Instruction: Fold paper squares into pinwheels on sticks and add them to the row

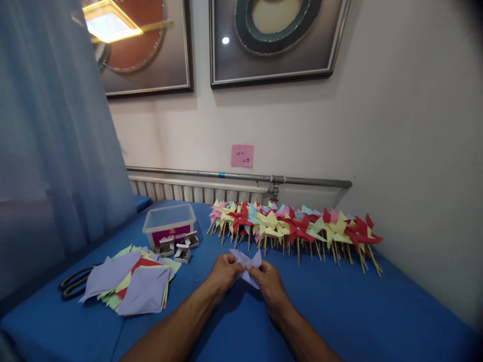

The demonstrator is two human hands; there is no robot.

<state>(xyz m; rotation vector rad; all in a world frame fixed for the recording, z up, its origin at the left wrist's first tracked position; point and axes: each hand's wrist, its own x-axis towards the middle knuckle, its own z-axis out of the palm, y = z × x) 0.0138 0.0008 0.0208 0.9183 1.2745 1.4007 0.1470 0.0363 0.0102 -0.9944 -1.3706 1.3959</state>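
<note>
Fingertips of both hands pinch a lilac paper (pixel 247 265) that is partly folded, with pointed flaps standing up at its top corners and a lower corner poking out between the hands. Left hand (pixel 225 272) grips the left side of it with fingers curled in tight, knuckles up; right hand (pixel 270 279) grips the right side the same way, thumb on top. Both hands hold the paper just above the blue table (pixel 358 311), near the middle of it, with the forearms running back toward the camera. Just beyond the hands, a long row of pinwheels (pixel 298 229) lies along the wall side of the table, red, yellow, pink, green and pale blue, their wooden sticks pointing toward the person. To the left of the hands lies a loose pile of paper squares (pixel 132 284), lilac sheets on top with red, yellow and green ones showing beneath. Black scissors (pixel 73 284) lie touching the left edge of that pile, partly under it. Behind the pile stands a clear plastic box (pixel 169 223) with a lid and a purple label, and just in front of it sit a few small open cardboard boxes (pixel 181 247). A pink note (pixel 242 155) is stuck on the wall above a grey pipe (pixel 241 176), and a blue curtain (pixel 53 151) hangs at the left.
</note>
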